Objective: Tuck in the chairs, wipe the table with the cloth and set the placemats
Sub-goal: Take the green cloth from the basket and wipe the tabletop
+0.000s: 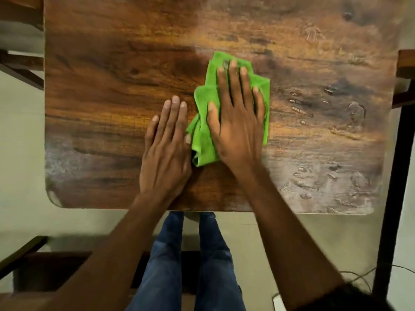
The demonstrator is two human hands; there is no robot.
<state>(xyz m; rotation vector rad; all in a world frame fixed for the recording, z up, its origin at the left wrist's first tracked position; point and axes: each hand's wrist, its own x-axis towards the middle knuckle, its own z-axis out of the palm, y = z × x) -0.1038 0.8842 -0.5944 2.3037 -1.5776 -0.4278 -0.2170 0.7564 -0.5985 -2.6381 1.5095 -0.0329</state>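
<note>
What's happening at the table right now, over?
Right hand flat, pressing green cloth on wooden table. Left hand flat on the wood beside it. No placemats in view. Nothing in the way.

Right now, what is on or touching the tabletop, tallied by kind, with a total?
Hands: 2, the left hand flat on the bare table, the right hand flat on the cloth
Green cloth: 1
Placemats: 0 in view
Total: 3
</note>
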